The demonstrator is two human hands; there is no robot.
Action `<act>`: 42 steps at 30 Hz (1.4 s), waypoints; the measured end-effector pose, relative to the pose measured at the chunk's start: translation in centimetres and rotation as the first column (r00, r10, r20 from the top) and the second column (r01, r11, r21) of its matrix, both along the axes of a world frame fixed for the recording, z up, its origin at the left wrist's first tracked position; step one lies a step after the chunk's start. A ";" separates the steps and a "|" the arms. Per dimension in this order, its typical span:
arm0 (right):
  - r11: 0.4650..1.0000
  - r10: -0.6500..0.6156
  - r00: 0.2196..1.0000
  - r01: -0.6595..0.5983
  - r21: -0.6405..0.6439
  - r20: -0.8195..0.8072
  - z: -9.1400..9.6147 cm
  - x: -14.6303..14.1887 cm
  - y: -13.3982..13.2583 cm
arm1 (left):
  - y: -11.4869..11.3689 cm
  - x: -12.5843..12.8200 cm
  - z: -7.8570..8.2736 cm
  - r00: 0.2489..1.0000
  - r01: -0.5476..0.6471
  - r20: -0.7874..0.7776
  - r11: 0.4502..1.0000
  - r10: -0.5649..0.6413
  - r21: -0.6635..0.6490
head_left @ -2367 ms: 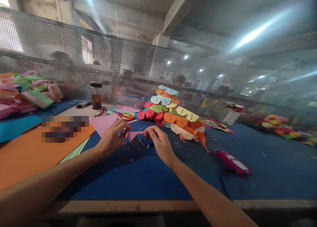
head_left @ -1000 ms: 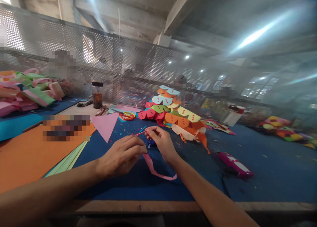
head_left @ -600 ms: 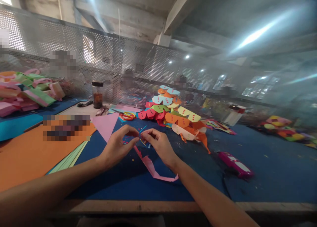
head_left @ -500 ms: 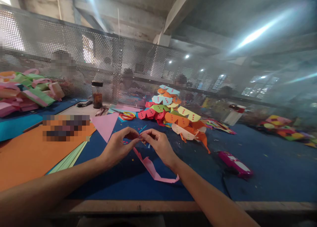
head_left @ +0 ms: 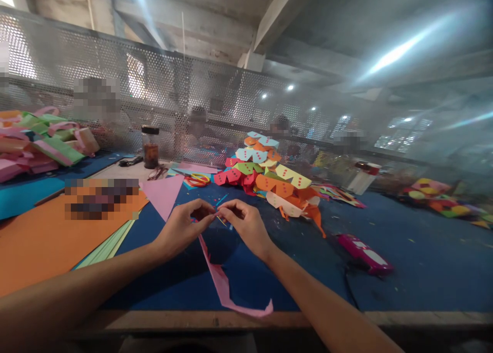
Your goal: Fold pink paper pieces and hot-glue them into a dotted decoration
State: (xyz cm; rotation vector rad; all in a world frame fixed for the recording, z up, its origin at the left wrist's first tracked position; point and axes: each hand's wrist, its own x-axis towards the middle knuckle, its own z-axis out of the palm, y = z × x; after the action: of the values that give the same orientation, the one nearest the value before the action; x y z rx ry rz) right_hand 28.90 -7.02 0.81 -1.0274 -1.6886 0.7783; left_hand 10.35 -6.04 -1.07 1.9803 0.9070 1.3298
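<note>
My left hand [head_left: 184, 225] and my right hand [head_left: 246, 223] meet above the blue table [head_left: 404, 260], fingertips pinched together on the top end of a long pink paper strip [head_left: 219, 281]. The strip hangs down toward me and curls at its lower end near the table's front edge. A pink paper triangle [head_left: 164, 193] lies just left of my left hand.
A heap of coloured paper cut-outs [head_left: 269, 175] rises beyond my hands. Orange and green sheets [head_left: 42, 240] lie at the left, scissors [head_left: 197, 179] and a dark jar [head_left: 149, 147] behind. A pink object [head_left: 364, 253] lies at the right. Perforated metal screen [head_left: 231, 106] with people behind.
The pink strip, first a small folded piece, has been drawn out long and now hangs lower toward the table's front edge. Both hands stay pinched together at its top.
</note>
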 end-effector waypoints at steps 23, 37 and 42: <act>0.989 0.046 0.993 -0.061 0.138 0.106 -0.9 0.1 0.3 | 0.4 0.0 -0.1 0.999 0.050 0.012 0.979 -0.049 -0.196; 0.898 -0.032 0.951 -0.108 0.426 0.309 -1.3 0.1 0.2 | 0.5 0.0 -0.2 0.994 0.101 0.052 0.964 -0.091 -0.245; 0.852 -0.078 0.926 -0.132 0.507 0.371 -1.5 0.3 0.3 | 0.6 -0.1 0.0 0.990 0.134 0.089 0.950 -0.113 -0.283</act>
State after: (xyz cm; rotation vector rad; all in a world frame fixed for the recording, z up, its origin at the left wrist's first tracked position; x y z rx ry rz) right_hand 29.25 -6.75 -0.72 -0.7905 -2.0936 0.0965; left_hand 10.30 -5.44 -1.12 1.7246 0.8734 1.1211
